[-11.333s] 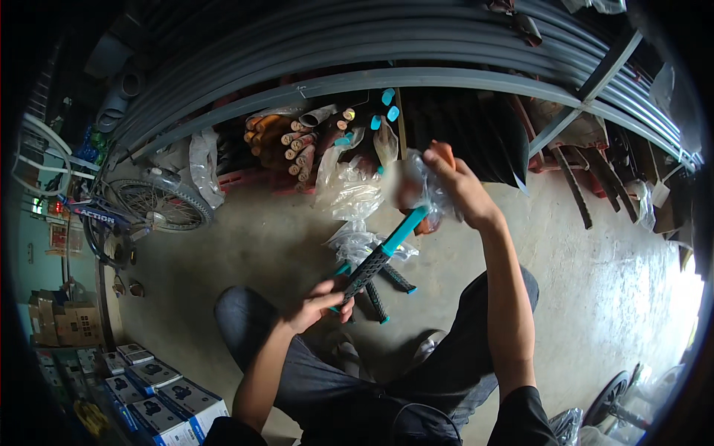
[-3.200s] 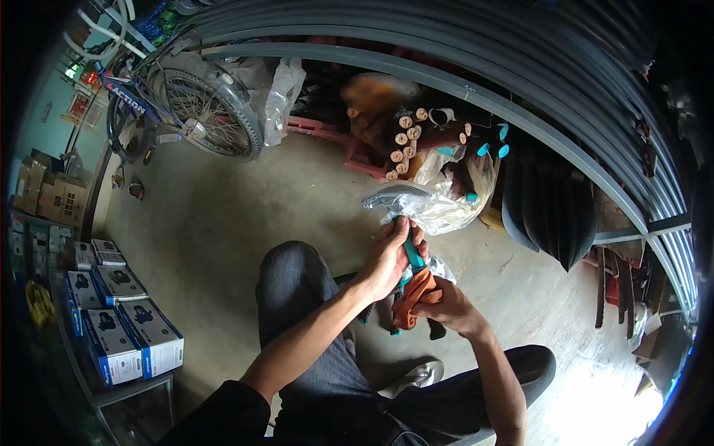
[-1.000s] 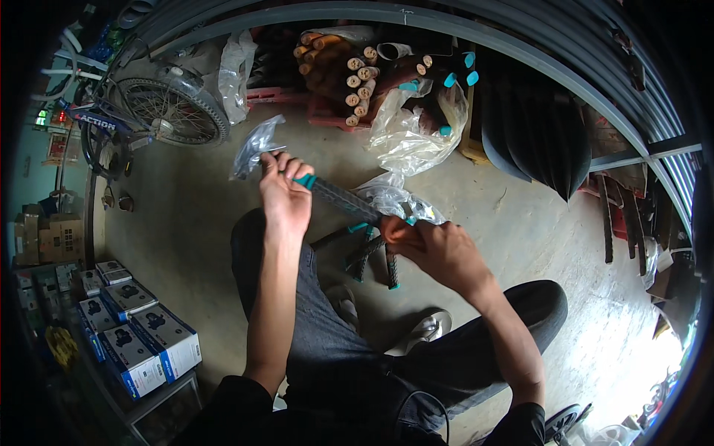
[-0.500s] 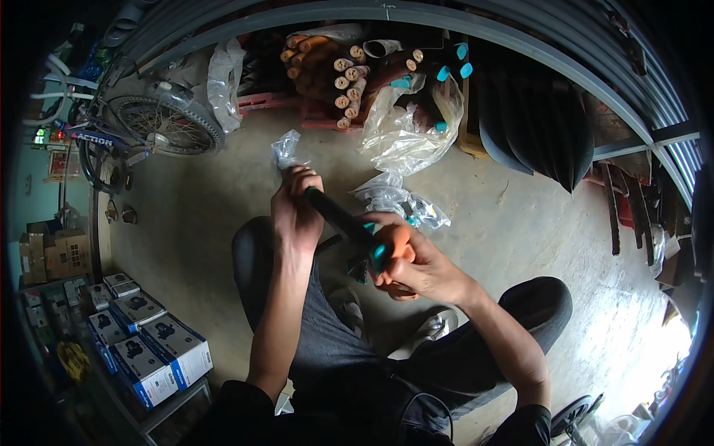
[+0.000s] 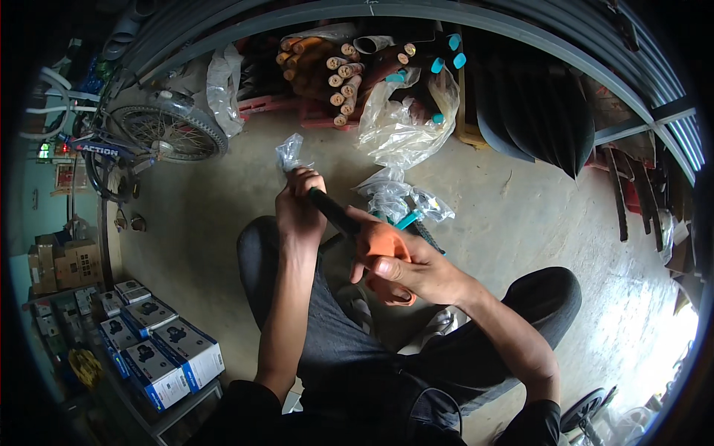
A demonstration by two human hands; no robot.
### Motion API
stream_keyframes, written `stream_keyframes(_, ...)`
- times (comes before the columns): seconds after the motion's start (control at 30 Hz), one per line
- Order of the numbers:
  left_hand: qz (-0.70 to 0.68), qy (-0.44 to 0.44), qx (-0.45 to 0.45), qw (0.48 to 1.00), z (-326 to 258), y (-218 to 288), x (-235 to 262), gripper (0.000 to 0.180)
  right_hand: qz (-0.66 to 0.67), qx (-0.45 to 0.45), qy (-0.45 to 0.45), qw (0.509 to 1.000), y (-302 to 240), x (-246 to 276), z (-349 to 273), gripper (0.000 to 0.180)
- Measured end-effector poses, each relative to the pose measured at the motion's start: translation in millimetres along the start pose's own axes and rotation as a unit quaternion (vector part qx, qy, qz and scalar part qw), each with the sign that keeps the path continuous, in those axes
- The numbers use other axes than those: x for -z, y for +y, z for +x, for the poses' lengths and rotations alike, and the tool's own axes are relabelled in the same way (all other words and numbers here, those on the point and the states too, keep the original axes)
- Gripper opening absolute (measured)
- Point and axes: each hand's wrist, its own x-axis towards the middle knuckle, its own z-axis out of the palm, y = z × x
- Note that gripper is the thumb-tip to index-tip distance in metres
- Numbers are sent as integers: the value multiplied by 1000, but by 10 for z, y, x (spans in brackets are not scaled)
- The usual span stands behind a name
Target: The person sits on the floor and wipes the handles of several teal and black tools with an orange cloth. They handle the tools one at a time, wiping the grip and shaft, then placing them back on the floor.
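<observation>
Looked like the unwrapping bit: left hand (image 5: pixel 299 212) was clamped round the black rod (image 5: pixel 333 213), right hand (image 5: pixel 405 267) gripped the orange handle (image 5: pixel 385 249), so probably sliding the plastic wrap (image 5: pixel 290 152) off came next.

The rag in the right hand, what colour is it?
Orange rag, seen clearly in the head view.

Boxes (image 5: pixel 160 355) lie left of the knees; bicycle wheel (image 5: pixel 175 132) stands far left; handle bundle (image 5: pixel 357 70) behind bags (image 5: pixel 398 197).
</observation>
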Motion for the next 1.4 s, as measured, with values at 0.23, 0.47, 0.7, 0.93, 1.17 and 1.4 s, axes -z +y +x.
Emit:
stream_keyframes(0.23,-19,18,49,998,-29,-204,18,16,-95,-59,153,982,-89,-54,9,47)
stream_keyframes(0.47,-4,1,30,1000,23,-40,45,17,-88,-6,329,940,-226,344,-44,51)
stream_keyframes(0.7,395,29,-80,914,0,-284,341,22,-2,213,418,883,-761,968,-400,28)
stream_keyframes(0.93,808,49,74,582,-163,-387,1296,29,35,304,403,862,-975,1269,-506,25)
stream_keyframes(1.17,826,109,180,522,-113,-155,1549,23,59,296,397,867,-1015,1292,-365,20)
stream_keyframes(1.4,857,-17,173,486,100,-259,1793,20,30,278,414,867,-1008,1650,-540,25)
